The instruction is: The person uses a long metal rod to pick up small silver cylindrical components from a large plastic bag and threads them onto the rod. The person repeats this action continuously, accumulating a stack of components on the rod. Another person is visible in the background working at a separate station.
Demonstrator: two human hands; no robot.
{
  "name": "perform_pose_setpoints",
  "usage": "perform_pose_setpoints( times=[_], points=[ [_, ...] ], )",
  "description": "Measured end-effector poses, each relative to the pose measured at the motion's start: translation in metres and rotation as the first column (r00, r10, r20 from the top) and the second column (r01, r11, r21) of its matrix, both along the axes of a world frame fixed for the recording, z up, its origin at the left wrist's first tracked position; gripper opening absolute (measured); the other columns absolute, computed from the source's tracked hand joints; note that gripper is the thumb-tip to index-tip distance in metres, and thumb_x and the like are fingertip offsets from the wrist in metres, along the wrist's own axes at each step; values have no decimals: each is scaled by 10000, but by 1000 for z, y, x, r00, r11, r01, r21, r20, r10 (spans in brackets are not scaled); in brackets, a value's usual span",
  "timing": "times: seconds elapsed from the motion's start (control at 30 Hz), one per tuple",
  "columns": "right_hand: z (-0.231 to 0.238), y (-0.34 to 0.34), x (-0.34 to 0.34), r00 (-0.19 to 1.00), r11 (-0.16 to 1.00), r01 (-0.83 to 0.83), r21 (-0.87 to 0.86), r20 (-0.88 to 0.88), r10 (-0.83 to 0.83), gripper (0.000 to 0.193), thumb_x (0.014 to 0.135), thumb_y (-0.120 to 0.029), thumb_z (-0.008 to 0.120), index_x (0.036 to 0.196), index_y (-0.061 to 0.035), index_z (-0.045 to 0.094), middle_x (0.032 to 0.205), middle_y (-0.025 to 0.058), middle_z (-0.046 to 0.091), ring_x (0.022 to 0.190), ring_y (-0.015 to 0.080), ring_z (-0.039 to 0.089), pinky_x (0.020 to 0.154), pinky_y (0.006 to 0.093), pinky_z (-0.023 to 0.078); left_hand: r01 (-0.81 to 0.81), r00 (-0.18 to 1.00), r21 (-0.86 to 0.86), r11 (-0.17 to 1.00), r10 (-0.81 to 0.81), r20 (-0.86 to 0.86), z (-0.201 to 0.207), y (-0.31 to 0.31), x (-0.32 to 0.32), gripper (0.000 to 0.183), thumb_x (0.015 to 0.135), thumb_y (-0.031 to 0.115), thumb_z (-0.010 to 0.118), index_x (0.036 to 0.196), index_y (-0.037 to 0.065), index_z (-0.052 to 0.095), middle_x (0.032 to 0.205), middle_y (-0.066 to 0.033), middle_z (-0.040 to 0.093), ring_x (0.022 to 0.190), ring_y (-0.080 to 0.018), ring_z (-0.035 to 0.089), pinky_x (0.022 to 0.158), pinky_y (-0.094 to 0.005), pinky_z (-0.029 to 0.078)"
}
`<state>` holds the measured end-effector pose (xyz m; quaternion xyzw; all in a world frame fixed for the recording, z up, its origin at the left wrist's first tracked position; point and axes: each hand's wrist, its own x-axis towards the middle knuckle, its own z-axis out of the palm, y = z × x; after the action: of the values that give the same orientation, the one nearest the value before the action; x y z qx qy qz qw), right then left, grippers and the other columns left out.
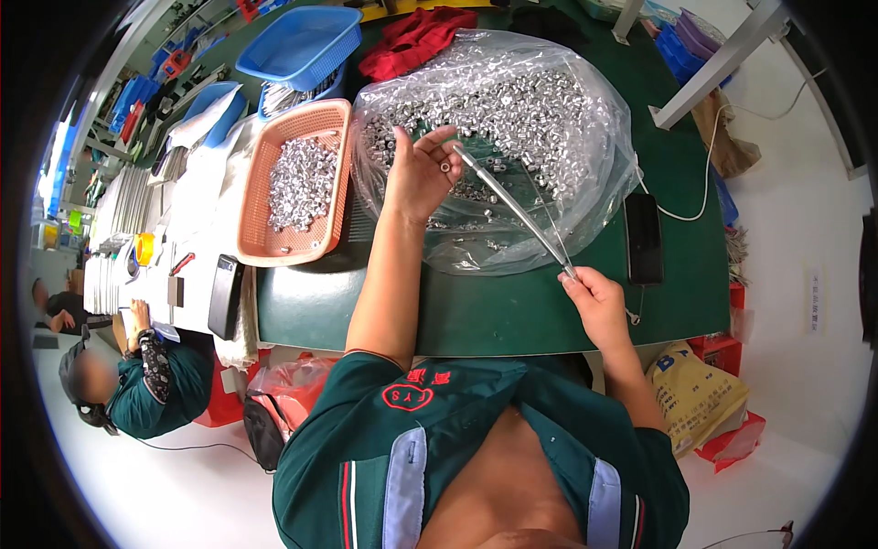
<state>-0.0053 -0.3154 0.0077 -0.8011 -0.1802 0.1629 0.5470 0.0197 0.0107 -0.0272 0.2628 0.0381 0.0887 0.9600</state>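
My left hand (421, 180) is turned palm up over the near left part of a clear plastic bag, its fingers loosely curled. A small metal ring (445, 167) rests at those fingers. My right hand (596, 304) is closed around the lower end of a slim silver metal rod (512, 207), which slants up to the left until its far tip is beside my left fingertips. A thin wire runs alongside the rod. Under both hands the open bag (476, 256) holds a heap of small shiny metal pieces (540, 119).
An orange basket (249, 215) of similar pieces stands left of the bag, with blue baskets (306, 46) behind. Red cloth (416, 41) lies at the back. A black phone (643, 240) is at right, a black case (225, 297) at left. A co-worker (151, 380) sits far left.
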Motion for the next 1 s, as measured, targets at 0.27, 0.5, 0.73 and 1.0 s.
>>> perform_pose_setpoints(
  times=[0.27, 0.5, 0.73, 1.0],
  points=[
    [-5, -7, -7, 1000, 1000, -11, -10, -23, 11, 131, 896, -97, 618, 892, 34, 617, 620, -32, 450, 601, 27, 385, 523, 216, 335, -62, 997, -115, 991, 67, 38, 9, -7, -1, 753, 928, 607, 366, 1266, -61, 447, 1217, -303, 525, 1167, -414, 515, 994, -485, 438],
    [-6, -4, -6, 1000, 999, -16, -48, -21, 15, 137, 888, -100, 620, 898, 36, 614, 612, -10, 460, 594, 37, 397, 523, 229, 352, -105, 991, 46, 993, 101, 82, 14, -11, -1, 442, 975, 230, 453, 1315, -46, 396, 1320, -307, 448, 1244, -418, 461, 1018, -479, 444],
    [-11, -3, -12, 1000, 1000, 3, -27, -23, -4, 133, 887, -100, 617, 880, 33, 606, 598, 0, 454, 579, 48, 396, 511, 246, 346, -152, 986, 86, 985, 145, 78, 11, -17, 4, 439, 878, -101, 478, 1306, -38, 405, 1374, -301, 396, 1303, -408, 408, 1032, -450, 451],
    [-13, 0, -14, 999, 1000, 24, -15, 46, -23, 133, 888, -103, 612, 871, 28, 601, 592, 30, 460, 559, 71, 406, 507, 259, 351, 201, 977, -144, 969, -188, 100, -7, -23, 6, 293, 936, 165, 550, 1162, -21, 539, 1212, -228, 576, 1179, -362, 542, 1041, -486, 418]
  ],
)
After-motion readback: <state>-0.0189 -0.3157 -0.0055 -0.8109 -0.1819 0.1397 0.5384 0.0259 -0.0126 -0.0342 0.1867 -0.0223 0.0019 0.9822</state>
